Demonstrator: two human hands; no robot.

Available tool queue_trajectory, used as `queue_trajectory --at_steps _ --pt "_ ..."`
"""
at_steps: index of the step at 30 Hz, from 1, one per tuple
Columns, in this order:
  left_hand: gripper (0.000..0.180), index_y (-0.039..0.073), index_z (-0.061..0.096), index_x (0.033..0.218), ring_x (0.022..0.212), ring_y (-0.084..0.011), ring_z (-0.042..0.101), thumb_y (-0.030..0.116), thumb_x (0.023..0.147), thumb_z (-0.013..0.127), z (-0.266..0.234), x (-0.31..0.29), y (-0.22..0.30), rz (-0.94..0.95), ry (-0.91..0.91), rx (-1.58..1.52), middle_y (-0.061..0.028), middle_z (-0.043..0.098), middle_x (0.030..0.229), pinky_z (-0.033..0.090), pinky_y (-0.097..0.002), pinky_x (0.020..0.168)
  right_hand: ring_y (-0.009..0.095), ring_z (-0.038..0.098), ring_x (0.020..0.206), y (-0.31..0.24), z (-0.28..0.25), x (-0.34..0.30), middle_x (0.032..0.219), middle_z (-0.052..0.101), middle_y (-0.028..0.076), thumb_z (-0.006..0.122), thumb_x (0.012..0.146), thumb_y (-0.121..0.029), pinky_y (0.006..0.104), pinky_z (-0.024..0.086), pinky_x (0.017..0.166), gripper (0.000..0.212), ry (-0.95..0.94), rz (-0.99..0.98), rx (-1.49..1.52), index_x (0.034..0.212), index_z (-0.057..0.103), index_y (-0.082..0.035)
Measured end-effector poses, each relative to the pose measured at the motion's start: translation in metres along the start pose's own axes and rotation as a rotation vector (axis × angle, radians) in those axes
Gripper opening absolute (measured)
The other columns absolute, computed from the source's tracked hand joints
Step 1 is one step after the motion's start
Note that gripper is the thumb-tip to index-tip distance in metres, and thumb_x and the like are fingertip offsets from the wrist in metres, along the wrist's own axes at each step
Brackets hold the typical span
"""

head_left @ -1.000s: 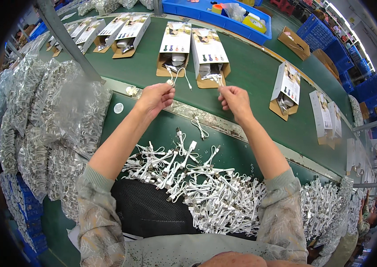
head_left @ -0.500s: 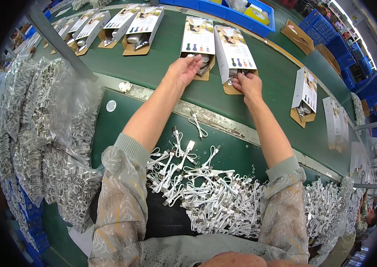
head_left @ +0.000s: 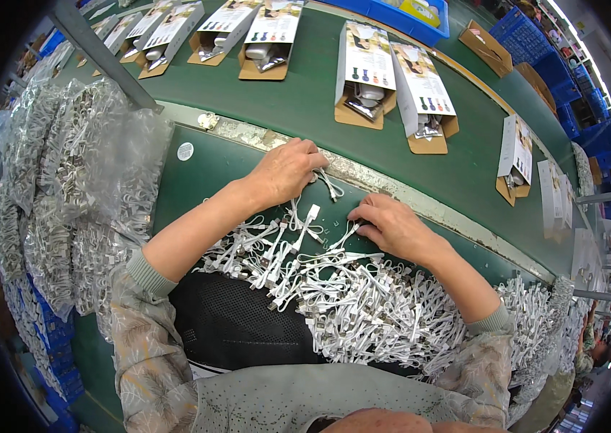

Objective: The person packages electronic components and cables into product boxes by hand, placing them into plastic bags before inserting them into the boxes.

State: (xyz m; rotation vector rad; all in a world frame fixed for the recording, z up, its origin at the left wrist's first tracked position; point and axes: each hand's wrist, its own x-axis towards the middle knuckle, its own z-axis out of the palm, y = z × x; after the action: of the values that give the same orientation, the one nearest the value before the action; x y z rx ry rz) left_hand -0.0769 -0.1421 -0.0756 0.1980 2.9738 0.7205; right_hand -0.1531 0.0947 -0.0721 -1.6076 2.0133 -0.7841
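Note:
My left hand (head_left: 287,172) is at the metal rail's near edge, its fingers closed on a short white USB cable (head_left: 333,187) whose loop hangs out beside them. To its right, my right hand (head_left: 390,225) pinches the end of another white USB cable (head_left: 343,238) at the far edge of the pile. Its thumb and forefinger are close together. A large heap of white USB cables (head_left: 385,310) spreads over the green bench below both hands. Beyond the rail, two open white boxes (head_left: 367,61) (head_left: 421,79) lie on the green belt, each showing silvery packets inside.
More open boxes (head_left: 273,29) lie along the belt (head_left: 197,97) at the far left and right. Clear bags packed with cables (head_left: 67,195) are stacked at the left beside a metal post (head_left: 96,54). A blue tray (head_left: 392,20) stands behind the belt. People work at the far right.
Both hands have left the two boxes and come back toward me to the cables on the bench. Those boxes and others on the belt have shifted right in view.

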Motion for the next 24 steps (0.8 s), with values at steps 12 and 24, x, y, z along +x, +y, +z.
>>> queue_trajectory --at_steps 12,24 --pt "0.018 -0.001 0.061 0.077 0.06 -0.0204 0.061 0.016 0.075 0.065 -0.022 -0.018 -0.017 -0.423 0.047 -0.363 -0.0093 0.062 0.067 0.048 -0.0323 0.057 0.008 0.056 0.061 0.01 -0.022 0.021 0.073 0.061 0.003 0.066 0.084 -0.023 0.0199 0.048 0.059 0.022 0.17 0.678 1.075 0.083 0.063 -0.001" --pt "0.021 -0.003 0.058 0.079 0.046 -0.0124 0.056 0.018 0.078 0.063 -0.044 0.022 -0.083 -0.664 0.475 -0.528 -0.0063 0.06 0.059 0.046 -0.0271 0.047 0.019 0.063 0.063 0.108 -0.011 0.172 0.075 0.062 0.011 0.062 0.085 -0.009 0.0291 0.058 0.055 0.015 0.701 0.753 1.484 0.09 0.059 0.005"
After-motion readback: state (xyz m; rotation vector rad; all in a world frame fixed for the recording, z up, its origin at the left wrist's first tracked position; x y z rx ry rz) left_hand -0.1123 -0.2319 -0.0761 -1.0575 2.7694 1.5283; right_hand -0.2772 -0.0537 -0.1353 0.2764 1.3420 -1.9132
